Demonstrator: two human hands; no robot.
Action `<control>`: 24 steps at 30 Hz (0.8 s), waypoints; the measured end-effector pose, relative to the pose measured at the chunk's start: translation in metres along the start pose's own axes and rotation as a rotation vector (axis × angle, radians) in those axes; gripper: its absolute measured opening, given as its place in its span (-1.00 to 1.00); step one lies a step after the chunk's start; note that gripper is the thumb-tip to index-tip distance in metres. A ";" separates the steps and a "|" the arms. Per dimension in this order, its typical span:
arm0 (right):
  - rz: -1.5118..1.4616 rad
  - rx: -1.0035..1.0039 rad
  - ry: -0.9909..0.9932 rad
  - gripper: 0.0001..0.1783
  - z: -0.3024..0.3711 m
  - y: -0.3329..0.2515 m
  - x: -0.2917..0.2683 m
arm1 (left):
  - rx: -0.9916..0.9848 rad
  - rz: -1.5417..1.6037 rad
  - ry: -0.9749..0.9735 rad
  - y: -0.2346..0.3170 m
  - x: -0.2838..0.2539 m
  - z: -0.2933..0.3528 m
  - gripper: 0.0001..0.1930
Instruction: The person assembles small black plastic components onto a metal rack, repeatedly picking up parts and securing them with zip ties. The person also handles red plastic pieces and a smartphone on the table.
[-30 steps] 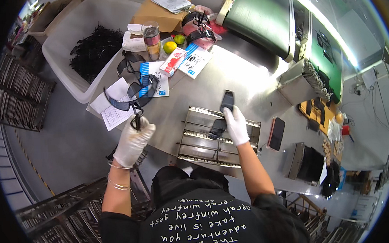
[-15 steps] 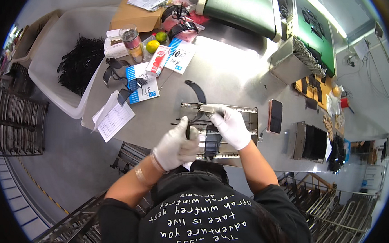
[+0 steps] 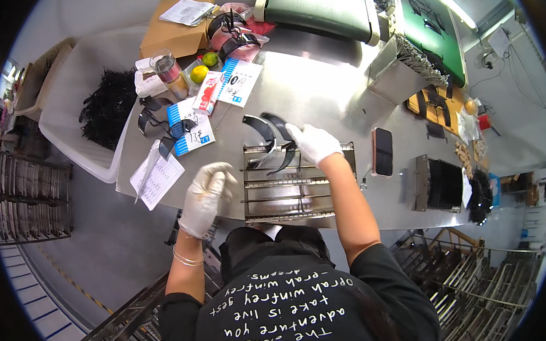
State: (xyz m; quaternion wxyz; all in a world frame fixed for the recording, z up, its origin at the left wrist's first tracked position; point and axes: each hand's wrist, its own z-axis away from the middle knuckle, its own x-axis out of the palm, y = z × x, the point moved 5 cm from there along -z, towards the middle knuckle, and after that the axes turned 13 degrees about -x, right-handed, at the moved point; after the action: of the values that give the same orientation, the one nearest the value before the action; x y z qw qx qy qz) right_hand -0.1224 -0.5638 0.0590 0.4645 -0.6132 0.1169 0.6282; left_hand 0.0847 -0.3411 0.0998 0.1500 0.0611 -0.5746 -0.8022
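My left hand [image 3: 206, 198], in a white glove, is raised left of the metal rack [image 3: 269, 219]; its fingers are loosely bent and a little blurred, with nothing seen in them. Above the rack's far right part is my gloved right hand [image 3: 313, 143]. Its fingertips are closed on the edge of a dark, curved sunglasses piece [image 3: 276, 122], whose lower part hangs over the rack bars. Another dark curved lens [image 3: 258, 128] lies just left of it, its pale edge catching light. My fingers partly cover the held piece.
A phone [image 3: 382, 152] lies right of the rack, near a holder of dark lenses [image 3: 440, 183]. To the left are dark glasses [image 3: 152, 118], cards [image 3: 191, 138], a paper sheet [image 3: 157, 176] and a white bin [image 3: 67, 122] of black parts. A metal box [image 3: 392, 81] stands far right.
My hands have separated: the left moved left off the rack, the right moved slightly farther away with the sunglasses piece. The dark lens that lay across the near rack bars is gone from there.
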 end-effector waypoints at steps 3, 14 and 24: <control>-0.176 0.134 0.017 -0.21 0.025 -0.003 -0.024 | -0.272 0.082 -0.224 0.011 0.035 0.015 -0.75; -0.317 -0.188 0.662 -0.56 0.094 -0.020 -0.052 | -0.102 -0.490 -0.629 -0.010 0.156 -0.004 -0.67; 0.165 -0.119 0.659 -0.67 0.246 0.096 -0.113 | 0.528 -0.987 -1.222 0.002 0.384 0.045 -0.56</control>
State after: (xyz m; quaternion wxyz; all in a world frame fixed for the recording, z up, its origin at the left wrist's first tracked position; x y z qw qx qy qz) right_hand -0.3755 -0.4898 0.1723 0.3128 -0.7977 0.2728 0.4375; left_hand -0.2912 -0.4204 0.1456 -0.5771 -0.1072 -0.6316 -0.5064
